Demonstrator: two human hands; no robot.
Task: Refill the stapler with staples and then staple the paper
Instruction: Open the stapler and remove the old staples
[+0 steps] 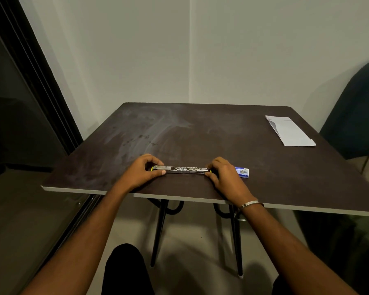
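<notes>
While the stapler (180, 169) lies swung open flat near the front edge of the dark surface (200, 128), the left hand (142, 172) has its fingers (156, 161) clamped on the stapler's left end and the right hand (225, 175) grips the right end. A blue staple box (242, 172) sits just beside the right hand. The folded paper (290, 130) rests well apart, at the far right.
</notes>
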